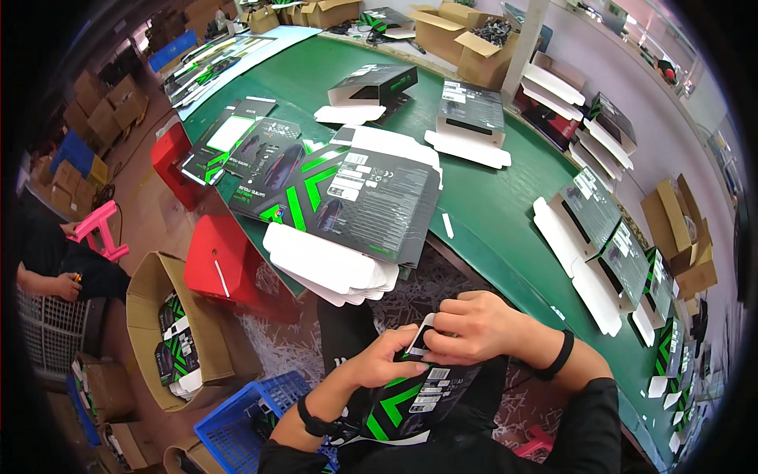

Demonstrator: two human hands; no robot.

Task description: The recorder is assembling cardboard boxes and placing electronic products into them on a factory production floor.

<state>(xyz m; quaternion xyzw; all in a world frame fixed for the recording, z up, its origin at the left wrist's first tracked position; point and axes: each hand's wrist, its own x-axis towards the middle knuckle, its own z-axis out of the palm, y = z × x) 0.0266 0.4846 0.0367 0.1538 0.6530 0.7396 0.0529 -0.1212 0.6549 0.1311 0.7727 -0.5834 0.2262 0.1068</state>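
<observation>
A black and green cardboard mouse box [410, 404] stands tilted over my lap, at the near side of the table. My left hand [385, 359] grips its upper left edge, the thumb lying along the top. With bent fingers, my right hand [467, 330] pinches the box's upper end beside a pale flap [422, 335]. The right fingertips hide part of that flap. Just beyond my hands, a stack of flat printed box blanks [371, 207] with white flaps overhangs the table edge.
Open-flapped boxes [471, 107] stand on the green table [489, 213], more along its right side. To the left are red stools [229, 265], a carton [146, 340] of printed boxes and a blue crate [229, 430]. Paper shreds litter the floor. Another person's hand [67, 286] shows far left.
</observation>
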